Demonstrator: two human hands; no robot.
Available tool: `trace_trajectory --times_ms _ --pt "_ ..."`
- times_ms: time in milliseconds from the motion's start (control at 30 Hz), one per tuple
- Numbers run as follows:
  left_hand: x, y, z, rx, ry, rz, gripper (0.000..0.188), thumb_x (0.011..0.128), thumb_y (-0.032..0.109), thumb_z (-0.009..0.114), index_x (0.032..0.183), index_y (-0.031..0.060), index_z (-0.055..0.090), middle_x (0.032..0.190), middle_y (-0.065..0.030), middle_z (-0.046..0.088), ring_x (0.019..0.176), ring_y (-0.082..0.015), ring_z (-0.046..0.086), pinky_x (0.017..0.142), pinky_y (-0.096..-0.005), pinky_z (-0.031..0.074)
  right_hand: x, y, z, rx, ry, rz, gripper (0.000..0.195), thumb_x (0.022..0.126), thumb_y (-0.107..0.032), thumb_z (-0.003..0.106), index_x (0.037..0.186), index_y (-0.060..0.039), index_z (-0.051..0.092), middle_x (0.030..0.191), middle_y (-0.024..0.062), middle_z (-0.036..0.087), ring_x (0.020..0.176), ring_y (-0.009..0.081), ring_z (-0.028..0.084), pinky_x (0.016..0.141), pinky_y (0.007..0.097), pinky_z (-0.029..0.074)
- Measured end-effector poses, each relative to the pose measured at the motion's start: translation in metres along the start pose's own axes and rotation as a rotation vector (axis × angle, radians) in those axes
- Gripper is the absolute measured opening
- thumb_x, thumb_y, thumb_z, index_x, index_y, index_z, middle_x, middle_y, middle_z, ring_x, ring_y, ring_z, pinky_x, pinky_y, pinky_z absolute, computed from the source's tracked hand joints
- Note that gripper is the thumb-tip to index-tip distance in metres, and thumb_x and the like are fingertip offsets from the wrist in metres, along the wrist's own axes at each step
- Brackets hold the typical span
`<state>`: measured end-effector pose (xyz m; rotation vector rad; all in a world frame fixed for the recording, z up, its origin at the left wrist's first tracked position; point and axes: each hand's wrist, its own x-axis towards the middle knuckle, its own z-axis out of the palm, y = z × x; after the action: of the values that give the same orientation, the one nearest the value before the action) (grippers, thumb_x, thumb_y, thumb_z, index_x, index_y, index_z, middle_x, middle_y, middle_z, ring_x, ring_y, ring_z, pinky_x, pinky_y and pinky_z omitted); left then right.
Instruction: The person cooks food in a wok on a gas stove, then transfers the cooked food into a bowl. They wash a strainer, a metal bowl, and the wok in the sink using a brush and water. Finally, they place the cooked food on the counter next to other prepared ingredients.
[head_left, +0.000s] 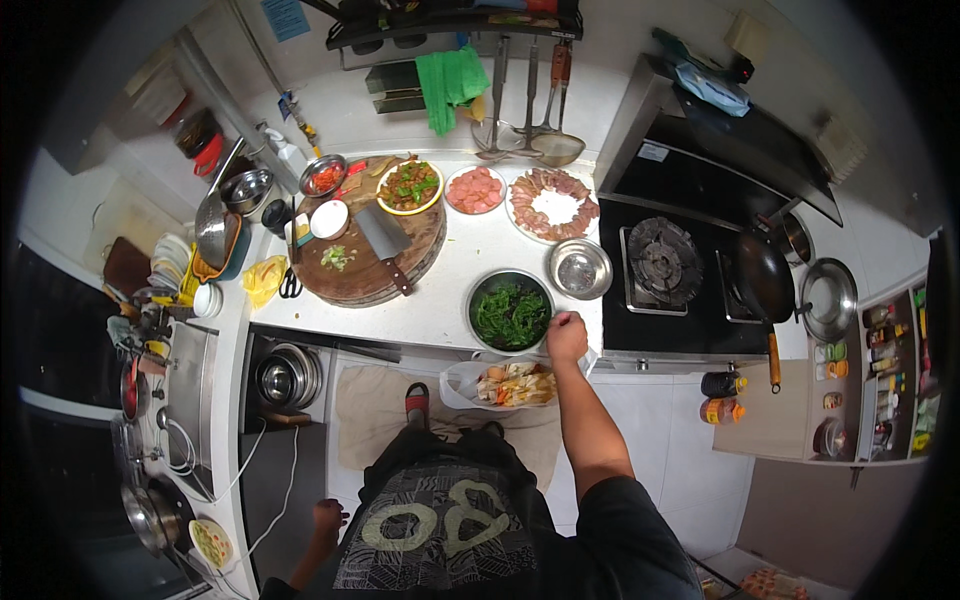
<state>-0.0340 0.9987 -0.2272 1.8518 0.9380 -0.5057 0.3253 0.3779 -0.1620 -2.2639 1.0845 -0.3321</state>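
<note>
A metal bowl of chopped green leaves (512, 313) stands at the counter's front edge. My right hand (567, 337), its fingers curled, is at the bowl's right rim; whether it grips the rim cannot be told. My left hand (330, 516) hangs low beside my body, away from the counter, fingers partly curled. An empty-looking steel bowl (580, 269) sits just behind the right hand. A cleaver (385, 234) lies on the round wooden chopping board (352, 281) near chopped scallion (338, 258) and a white bowl (328, 219).
Plates of sliced sausage (475, 190), sliced meat (553, 204) and a cooked dish (409, 187) line the back. A gas burner (664, 259) and wok (763, 277) are right. Kitchen scissors (290, 284) lie left. A bag of scraps (517, 382) hangs below the counter edge.
</note>
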Motion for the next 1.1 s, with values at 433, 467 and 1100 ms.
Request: trace_trajectory --times_ms 433,467,1100 --pt "-0.05 0.013 0.055 0.066 0.055 0.169 0.021 0.083 -0.002 0.057 0.103 -0.0036 0.063 0.081 -0.0135 0.066 0.063 -0.0196 0.064 0.054 -0.0335 0.051 -0.021 -0.068 -0.051 0.417 0.023 -0.562 0.006 0.082 -0.015 0.071 0.086 -0.0101 0.071 0.07 0.0065 0.06 0.061 0.0248 0.06 0.059 0.0392 0.048" --pt "-0.048 0.015 0.053 0.175 0.005 0.21 0.02 0.083 -0.002 0.057 0.102 -0.0036 0.063 0.082 -0.0133 0.067 0.063 -0.0192 0.064 0.055 -0.033 0.051 -0.023 -0.057 -0.044 0.272 -0.059 -0.644 0.01 0.081 -0.013 0.069 0.09 -0.0103 0.072 0.075 0.0077 0.061 0.067 0.0265 0.062 0.063 0.0403 0.05" --pt "0.087 0.072 0.046 -0.122 -0.097 0.07 0.021 0.083 -0.001 0.058 0.103 0.003 0.06 0.078 -0.0096 0.062 0.06 -0.0218 0.064 0.048 -0.0363 0.05 -0.101 -0.028 -0.048 0.633 -0.208 -0.345 0.01 0.088 -0.003 0.061 0.092 -0.0043 0.07 0.076 0.0088 0.067 0.066 0.0228 0.062 0.064 0.0316 0.05"
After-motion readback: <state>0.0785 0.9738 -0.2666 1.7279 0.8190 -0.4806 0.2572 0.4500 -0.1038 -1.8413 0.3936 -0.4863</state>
